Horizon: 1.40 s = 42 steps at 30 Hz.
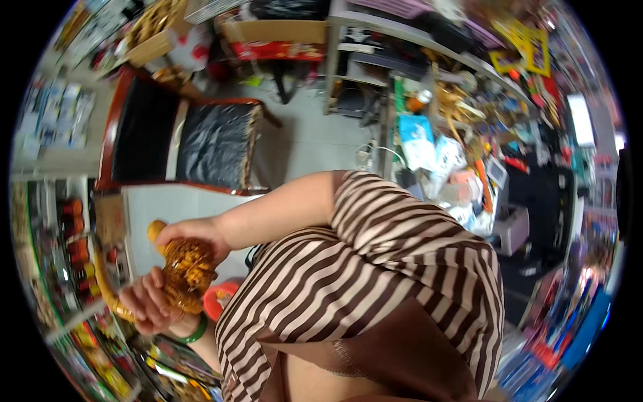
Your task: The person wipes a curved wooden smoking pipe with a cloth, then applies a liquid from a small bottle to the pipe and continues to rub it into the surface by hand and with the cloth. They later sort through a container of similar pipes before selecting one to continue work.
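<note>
My right hand (201, 236) grips a glossy, knobbly brown carved piece (188, 269), which looks like wood. A smooth yellow-brown rounded end (156, 229) sticks out past its fingers. Lower down, my left hand (150, 304), with a green bangle (196, 330) at the wrist, has its fingers closed around a curved, ridged yellow-brown stick (103, 276). Whether the stick and the carved piece are joined is hidden by the fingers. Both hands are at the left of my striped shirt (301, 286).
A wooden chair with black padding (216, 143) stands ahead on the left. Stocked shelves (75, 256) line the left side. On the right is a cluttered glass counter (394, 125) with bags and a blue-and-white packet (417, 143). A red round container (218, 299) is below the hands.
</note>
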Each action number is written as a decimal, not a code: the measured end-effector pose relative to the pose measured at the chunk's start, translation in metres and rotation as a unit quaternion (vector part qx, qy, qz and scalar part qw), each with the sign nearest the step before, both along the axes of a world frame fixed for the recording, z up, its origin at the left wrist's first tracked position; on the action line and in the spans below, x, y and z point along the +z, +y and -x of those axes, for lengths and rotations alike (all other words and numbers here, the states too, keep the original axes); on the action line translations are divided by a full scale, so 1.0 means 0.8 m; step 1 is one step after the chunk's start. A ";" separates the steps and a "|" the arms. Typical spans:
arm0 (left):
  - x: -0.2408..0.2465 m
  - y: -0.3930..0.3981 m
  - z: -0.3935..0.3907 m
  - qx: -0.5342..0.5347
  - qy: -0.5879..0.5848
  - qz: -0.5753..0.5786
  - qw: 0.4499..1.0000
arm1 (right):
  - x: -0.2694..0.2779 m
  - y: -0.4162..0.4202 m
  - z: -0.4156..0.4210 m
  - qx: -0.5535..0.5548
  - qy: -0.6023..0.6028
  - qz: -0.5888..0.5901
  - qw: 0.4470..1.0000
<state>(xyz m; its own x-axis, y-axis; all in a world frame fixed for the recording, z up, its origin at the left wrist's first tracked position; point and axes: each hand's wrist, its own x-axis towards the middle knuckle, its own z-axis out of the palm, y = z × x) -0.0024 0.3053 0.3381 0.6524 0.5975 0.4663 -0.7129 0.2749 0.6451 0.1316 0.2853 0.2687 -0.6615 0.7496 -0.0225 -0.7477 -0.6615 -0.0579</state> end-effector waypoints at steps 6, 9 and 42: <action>-0.033 0.013 -0.001 0.294 0.109 0.202 0.928 | 0.058 -0.007 -0.044 -0.423 -0.491 -0.415 0.639; -0.043 0.010 0.006 0.364 0.126 0.223 0.895 | 0.045 0.001 -0.031 -0.487 -0.516 -0.512 0.484; -0.074 -0.105 0.336 0.560 0.723 0.027 0.403 | 0.009 0.046 0.445 -0.047 -0.394 -0.654 0.644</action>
<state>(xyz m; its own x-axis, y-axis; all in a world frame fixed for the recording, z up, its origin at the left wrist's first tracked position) -0.2711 0.2213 0.2789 -0.4740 0.8791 0.0490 0.7027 0.3442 0.6226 -0.2245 0.3222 0.2762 -0.7817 0.5036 0.3679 -0.1779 0.3853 -0.9055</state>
